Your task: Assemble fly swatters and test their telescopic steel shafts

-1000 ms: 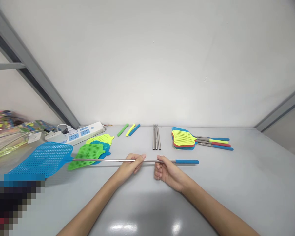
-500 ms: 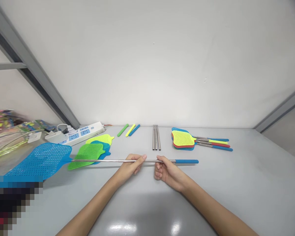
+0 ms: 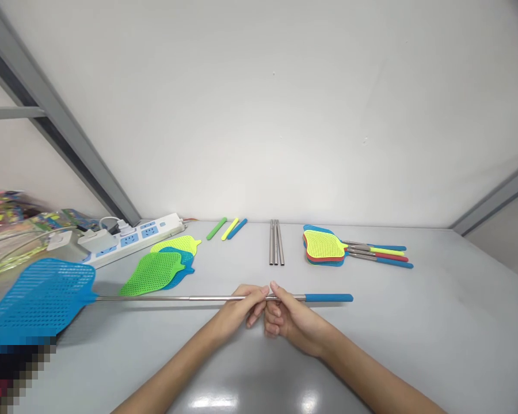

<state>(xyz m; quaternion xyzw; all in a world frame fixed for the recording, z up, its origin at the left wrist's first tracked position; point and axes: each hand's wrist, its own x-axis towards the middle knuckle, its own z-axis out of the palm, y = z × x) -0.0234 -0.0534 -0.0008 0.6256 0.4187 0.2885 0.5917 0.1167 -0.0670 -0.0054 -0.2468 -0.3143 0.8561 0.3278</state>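
A fly swatter [image 3: 144,298] with a blue mesh head, a thin telescopic metal shaft and a blue grip lies level across the front of me, its head at the far left. My left hand [image 3: 244,305] is closed round the shaft near its middle. Right beside it, my right hand [image 3: 289,316] pinches the thicker metal section just left of the blue grip [image 3: 329,298]. The two thumbs nearly touch. Beyond the shaft, at the left, loose swatter heads lie overlapping: a green one [image 3: 155,271], a blue one [image 3: 189,269] and a yellow one [image 3: 183,244].
Three metal tubes [image 3: 275,244] stand side by side near the wall, with green, yellow and blue grips [image 3: 237,228] to their left. Several assembled swatters [image 3: 326,246] are stacked at the right. A power strip [image 3: 138,237] and plastic-wrapped packages [image 3: 8,230] occupy the left.
My hands have come together on the shaft and moved slightly nearer to me. The swatter's blue head has shifted left, and more of its shaft shows left of my left hand.
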